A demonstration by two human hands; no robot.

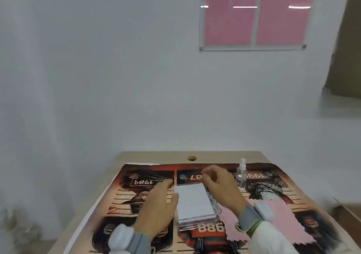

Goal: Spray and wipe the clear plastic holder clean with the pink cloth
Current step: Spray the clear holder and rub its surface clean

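Note:
A clear plastic holder [194, 204] with a white sheet inside lies flat on the printed mat, in the middle of the table. My left hand [156, 208] rests just left of it, thumb near its left edge, fingers spread. My right hand [218, 183] hovers over its far right corner with fingers loosely curled and nothing in it. A pink cloth [273, 220] lies flat on the mat to the right, partly under my right forearm. A small clear spray bottle [241, 174] stands upright beyond the right hand.
A red and black printed mat [293, 185] covers most of the wooden table [156, 156], which has a round cable hole [191, 158] near its far edge. A white wall rises behind, with a framed pink board [254, 13] on it.

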